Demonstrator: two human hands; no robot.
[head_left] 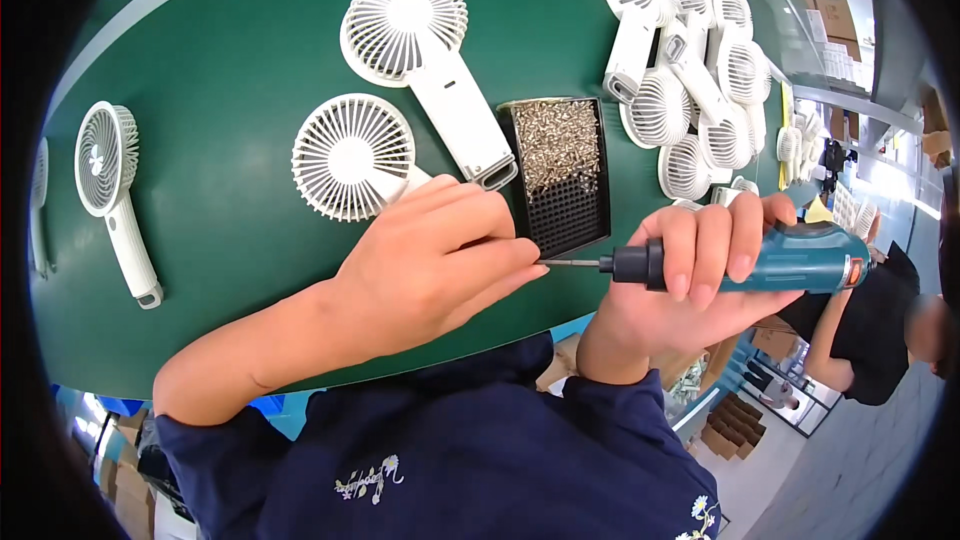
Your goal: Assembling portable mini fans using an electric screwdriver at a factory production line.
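Observation:
In my right hand [690, 270] is a teal electric screwdriver [805, 258], held level with its thin bit [575, 263] pointing left. My left hand [430, 255] pinches at the bit's tip; whatever sits between the fingertips is too small to make out. Just beyond lies a black tray [566, 223] of small metal screws [560, 145], some standing in its perforated grid. A white handheld fan [350, 162] rests partly behind my left hand, its handle mostly hidden. Past it, a second white fan [455, 105] lies with its grille up and its handle end against the tray.
Several white fans [700, 90] are piled at the right of the green table [220, 170]. Another fan [120, 200] lies at the left, with one more at the far left edge. A co-worker in black [860, 330] sits at the right; cardboard boxes [735, 425] stand below.

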